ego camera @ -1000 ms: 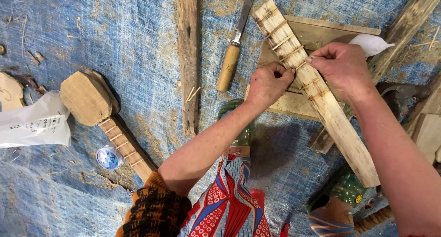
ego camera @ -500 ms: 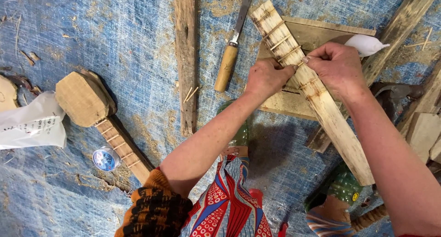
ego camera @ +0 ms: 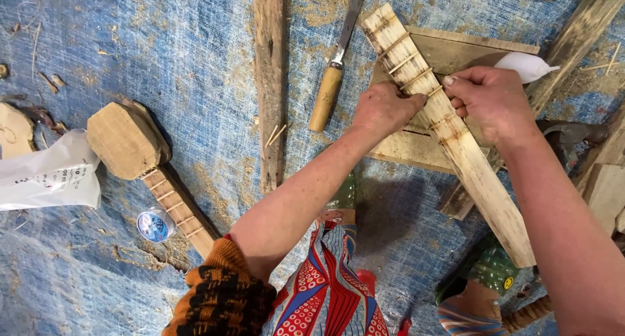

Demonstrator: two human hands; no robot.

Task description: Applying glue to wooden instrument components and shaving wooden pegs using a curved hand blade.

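A person's left hand (ego camera: 384, 108) and right hand (ego camera: 489, 102) meet over a long, pale wooden neck strip crossed by thin stick frets (ego camera: 449, 131), which lies slanted across a flat wooden board (ego camera: 403, 147) on a worn blue tarpaulin dusted with sawdust (ego camera: 163, 43). The left hand is curled, its fingertips pressed down on the strip's left edge; the right hand is closed into a loose fist, thumb and fingers pinching at one fret near the strip's middle. Just to the left of the strip lies a chisel with a rounded wooden handle and steel blade (ego camera: 331, 89), beside a weathered upright plank (ego camera: 269, 82). Well apart, at left, rests a second instrument with a blocky octagonal wooden body and fretted neck (ego camera: 130, 141), a small round blue-labelled spool (ego camera: 155, 224) touching its neck, and a white plastic bag (ego camera: 49, 173) nearby.
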